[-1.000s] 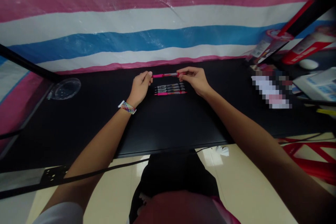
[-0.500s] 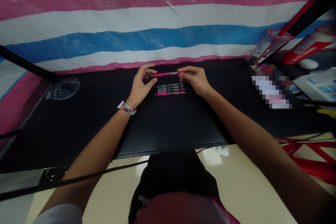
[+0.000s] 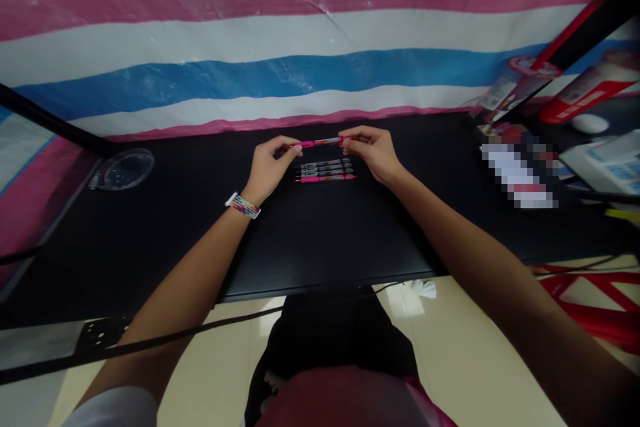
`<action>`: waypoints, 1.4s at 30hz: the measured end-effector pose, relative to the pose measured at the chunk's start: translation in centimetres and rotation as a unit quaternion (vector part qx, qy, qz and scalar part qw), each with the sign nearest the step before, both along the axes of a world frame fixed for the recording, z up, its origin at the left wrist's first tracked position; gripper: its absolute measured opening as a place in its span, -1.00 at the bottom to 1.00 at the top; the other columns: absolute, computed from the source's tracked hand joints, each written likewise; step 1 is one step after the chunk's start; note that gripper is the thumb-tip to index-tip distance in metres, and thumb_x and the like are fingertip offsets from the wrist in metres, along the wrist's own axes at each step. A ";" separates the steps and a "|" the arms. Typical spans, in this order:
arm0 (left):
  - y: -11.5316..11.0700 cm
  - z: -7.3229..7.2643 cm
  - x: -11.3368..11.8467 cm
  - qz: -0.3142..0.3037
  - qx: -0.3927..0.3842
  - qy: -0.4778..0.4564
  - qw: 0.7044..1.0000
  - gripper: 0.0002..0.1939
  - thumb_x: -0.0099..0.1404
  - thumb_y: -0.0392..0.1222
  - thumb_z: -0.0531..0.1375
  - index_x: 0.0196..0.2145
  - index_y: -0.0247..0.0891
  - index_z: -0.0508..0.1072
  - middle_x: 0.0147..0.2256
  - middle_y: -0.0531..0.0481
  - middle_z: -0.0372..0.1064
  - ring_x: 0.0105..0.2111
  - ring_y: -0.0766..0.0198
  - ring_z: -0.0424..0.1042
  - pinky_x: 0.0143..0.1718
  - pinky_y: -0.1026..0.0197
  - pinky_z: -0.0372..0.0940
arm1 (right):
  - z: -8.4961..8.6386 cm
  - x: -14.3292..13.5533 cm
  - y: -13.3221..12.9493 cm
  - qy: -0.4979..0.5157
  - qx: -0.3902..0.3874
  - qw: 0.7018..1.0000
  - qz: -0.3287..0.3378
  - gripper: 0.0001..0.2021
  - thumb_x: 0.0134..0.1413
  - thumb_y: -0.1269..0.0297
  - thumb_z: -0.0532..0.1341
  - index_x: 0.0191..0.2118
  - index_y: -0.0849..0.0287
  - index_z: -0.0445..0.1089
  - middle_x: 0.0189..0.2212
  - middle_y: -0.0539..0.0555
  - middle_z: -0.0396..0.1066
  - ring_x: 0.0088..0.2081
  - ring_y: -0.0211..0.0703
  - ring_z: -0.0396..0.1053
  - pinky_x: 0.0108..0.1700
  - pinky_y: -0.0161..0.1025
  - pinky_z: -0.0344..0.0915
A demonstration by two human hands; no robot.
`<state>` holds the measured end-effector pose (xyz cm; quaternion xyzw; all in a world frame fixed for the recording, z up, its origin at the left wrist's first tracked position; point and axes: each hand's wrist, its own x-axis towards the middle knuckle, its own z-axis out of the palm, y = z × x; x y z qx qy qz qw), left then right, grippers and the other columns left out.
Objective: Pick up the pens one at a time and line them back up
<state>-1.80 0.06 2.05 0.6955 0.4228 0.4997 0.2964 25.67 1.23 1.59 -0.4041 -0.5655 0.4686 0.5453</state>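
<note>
The left hand (image 3: 267, 168) has just closed its fingers on a slim pink-and-clear plastic pen (image 3: 320, 143) near the black table's (image 3: 320, 233) far edge; the right hand (image 3: 376, 152) clamps the other end.

The left hand (image 3: 267, 170) of the person has changed its hold. Half a second before, its thumb and fingers were spread apart around the left end of the pink pen (image 3: 327, 141); now they have come together on this end. Compared with one second ago, the thumb reaches further to the right, over the pink part, and the fingers are stretched more along the pen, less curled. So a smaller piece of the pink part is seen now.
</note>
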 end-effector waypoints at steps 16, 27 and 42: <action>-0.3 0.4 0.4 0.012 0.022 -0.017 1.000 -0.67 0.38 0.16 0.50 -0.12 -0.14 0.77 -0.14 -0.09 0.76 -0.14 0.11 0.69 0.00 0.06 0.55 | -0.1 0.0 0.0 0.025 -0.012 1.000 0.004 -0.78 0.02 0.21 0.56 -0.17 0.09 0.74 -0.31 0.08 0.66 -0.34 -0.10 0.51 -0.12 -0.01 0.56; -0.1 0.3 0.3 0.012 0.037 -0.094 0.995 -0.64 0.37 0.18 0.52 -0.09 -0.13 0.77 -0.14 -0.08 0.73 -0.15 0.16 0.68 0.02 0.07 0.55 | 1.9 -0.3 -1.2 0.152 -0.149 0.964 0.158 -0.56 0.25 0.00 0.31 0.09 0.15 0.66 -0.11 0.20 0.71 -0.17 0.00 0.57 -0.09 -0.07 0.57; -0.8 0.8 0.7 0.010 0.027 -0.087 0.996 -0.64 0.36 0.19 0.54 -0.11 -0.13 0.78 -0.15 -0.09 0.74 -0.15 0.14 0.68 0.01 0.06 0.54 | 2.1 -0.8 -1.7 0.267 -0.218 0.913 0.217 -0.68 0.37 0.09 0.21 0.12 0.06 0.49 -0.07 0.14 0.72 -0.18 -0.05 0.63 -0.20 -0.17 0.63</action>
